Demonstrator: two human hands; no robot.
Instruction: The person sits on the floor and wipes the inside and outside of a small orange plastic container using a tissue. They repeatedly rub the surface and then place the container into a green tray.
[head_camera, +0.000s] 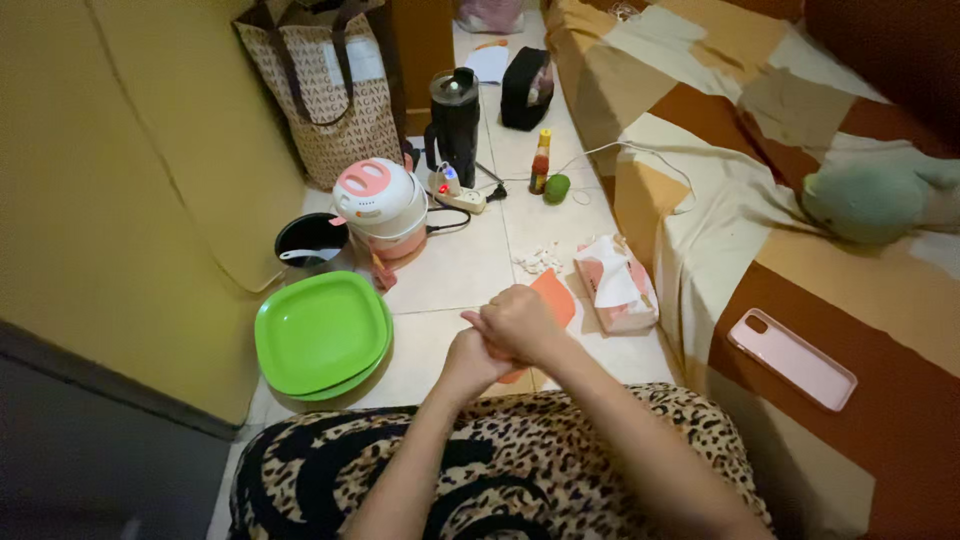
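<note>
The person sits on the tiled floor with both hands brought together over the lap: the right hand lies curled on top of the left hand, fingers folded in on each other. Whether anything small is pinched between them I cannot tell; nothing shows from here.

Directly under the hands, peeking out on the far side, lies a thin orange cutting mat, flat and flexible-looking; it would likely bend if lifted by one corner, so an edge grip with support underneath seems wise. Just beyond it sits a little heap of peeled garlic cloves, small, smooth and probably slippery, best picked up one at a time with fingertips.

To the left of the hands rest stacked green plastic plates, square with rounded corners, glossy, light and stiff; the raised rim gives an easy hold. Further off on that side stand a pink and white rice cooker, rounded and hard-shelled, and a black pot with a spoon inside.

To the right of the hands a soft tissue pack sags open, crumply and nearly weightless. A pink phone lies on the patchwork bedcover, well apart
</note>
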